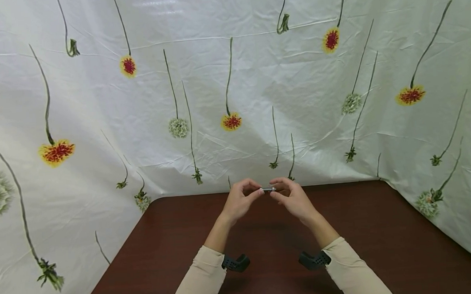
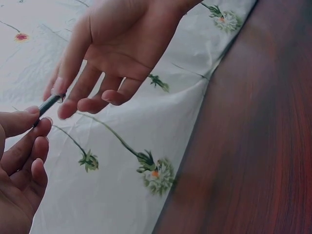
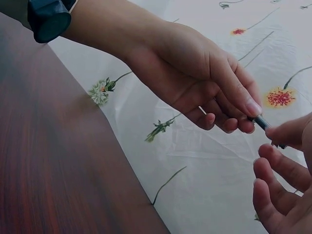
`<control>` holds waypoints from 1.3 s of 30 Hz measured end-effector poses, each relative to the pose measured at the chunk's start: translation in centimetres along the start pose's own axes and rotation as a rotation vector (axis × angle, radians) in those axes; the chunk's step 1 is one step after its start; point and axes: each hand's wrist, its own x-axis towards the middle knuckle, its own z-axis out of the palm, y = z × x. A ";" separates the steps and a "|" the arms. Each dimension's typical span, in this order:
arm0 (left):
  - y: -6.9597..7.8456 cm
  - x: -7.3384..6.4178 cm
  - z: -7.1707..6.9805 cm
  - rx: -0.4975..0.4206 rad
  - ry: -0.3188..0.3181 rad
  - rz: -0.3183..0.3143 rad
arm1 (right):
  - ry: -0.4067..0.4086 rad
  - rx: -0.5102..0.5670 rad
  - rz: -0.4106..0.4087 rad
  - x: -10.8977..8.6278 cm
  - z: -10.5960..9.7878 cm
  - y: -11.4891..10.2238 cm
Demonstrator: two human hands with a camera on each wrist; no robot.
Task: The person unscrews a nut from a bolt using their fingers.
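A small threaded metal bolt point(image 1: 267, 189) is held level in the air between both hands, above the far part of the table. My left hand point(image 1: 238, 201) pinches its left end between thumb and forefinger, hiding that end. Toward the right end sits a nut point(image 1: 274, 189), with the thumb and forefinger of my right hand point(image 1: 297, 200) around it. Threads show along the bolt point(image 2: 47, 105) in the left wrist view, between the two thumbs. The right hand's other fingers point(image 3: 265, 187) are loosely bent, apart from the bolt.
A dark red-brown table point(image 1: 265, 252) lies below the hands. Behind it and along its sides hangs a white cloth point(image 1: 203, 148) printed with flowers. Each forearm wears a black wrist strap point(image 1: 236, 263) over a cream sleeve point(image 1: 200, 277).
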 end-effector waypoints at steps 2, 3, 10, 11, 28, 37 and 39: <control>-0.1 0.0 0.0 -0.005 0.003 0.002 | -0.009 0.003 0.011 0.0 0.0 -0.1; -0.1 0.0 0.0 -0.006 0.002 0.002 | -0.006 0.005 0.023 0.0 0.0 -0.1; -0.2 -0.3 0.0 0.005 0.007 0.001 | 0.025 -0.005 0.014 0.0 0.2 0.4; -0.2 -0.2 0.0 0.003 0.007 0.001 | 0.022 -0.002 0.004 0.0 0.1 0.4; 0.0 0.0 0.0 -0.010 0.019 0.001 | -0.002 0.016 0.006 0.1 0.0 0.0; 1.5 -0.3 0.3 0.005 0.018 -0.005 | 0.018 -0.011 0.012 0.0 0.0 0.0; 2.6 -0.6 0.2 -0.003 0.006 -0.001 | 0.008 0.002 -0.005 -0.1 -0.1 0.0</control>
